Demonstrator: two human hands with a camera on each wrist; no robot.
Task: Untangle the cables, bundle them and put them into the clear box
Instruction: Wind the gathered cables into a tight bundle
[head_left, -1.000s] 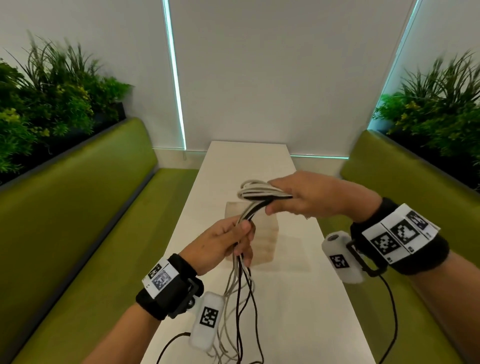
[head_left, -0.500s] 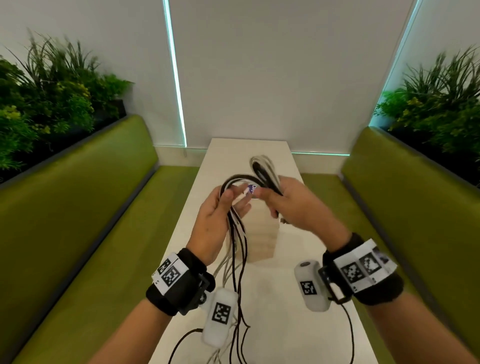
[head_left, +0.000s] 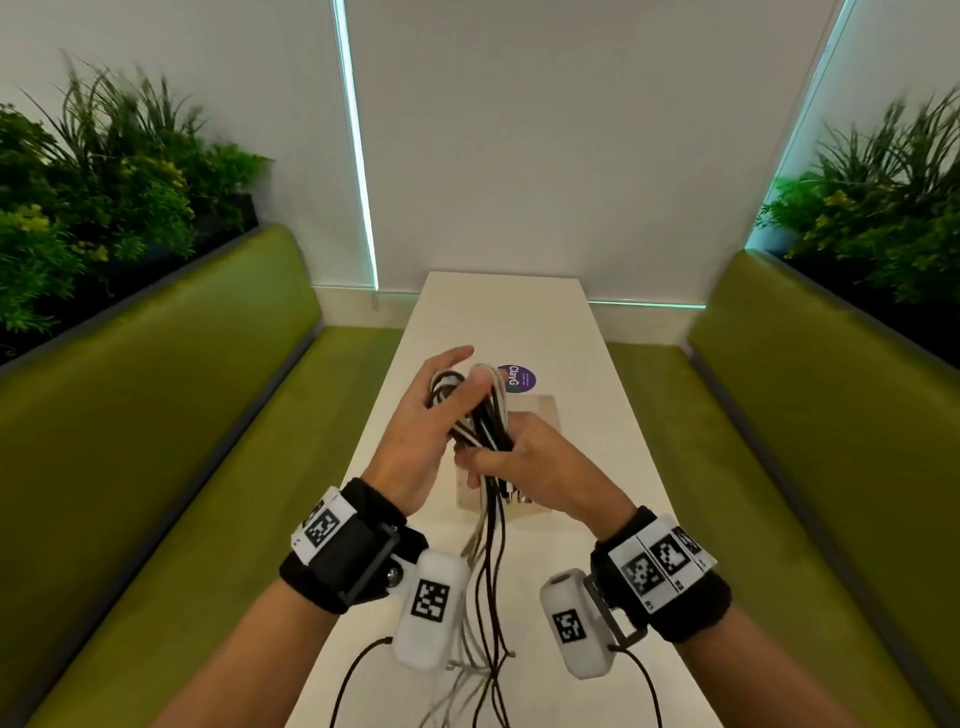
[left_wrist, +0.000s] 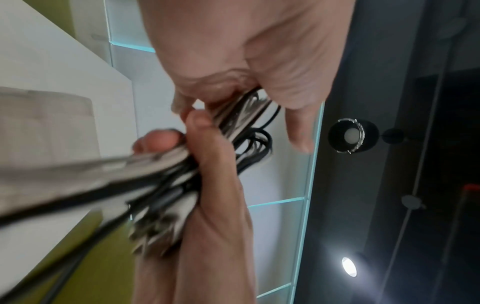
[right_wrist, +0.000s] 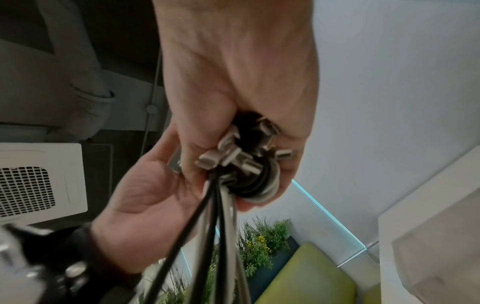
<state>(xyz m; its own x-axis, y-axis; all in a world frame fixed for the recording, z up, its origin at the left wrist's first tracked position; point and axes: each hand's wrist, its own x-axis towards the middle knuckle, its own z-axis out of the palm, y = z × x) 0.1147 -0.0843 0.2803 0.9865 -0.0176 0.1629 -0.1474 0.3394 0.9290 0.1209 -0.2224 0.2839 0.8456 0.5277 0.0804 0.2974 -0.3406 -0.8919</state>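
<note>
Bundling approx. half done: right hand (head_left: 540, 462) clenched round the looped black-and-white cables (head_left: 483, 415) w/ plugs gathered, left hand (head_left: 421, 421) cupping the loop top, long tails hanging to the white bench (head_left: 613, 467), clear plastic box (head_left: 545, 410) beneath not yet loaded.

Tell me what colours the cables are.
The cables are black and white or light grey, clearest in the head view.

Both hands raised together: right grip (head_left: 524, 462) fisted, left grip (head_left: 421, 431) half-curled.
</note>
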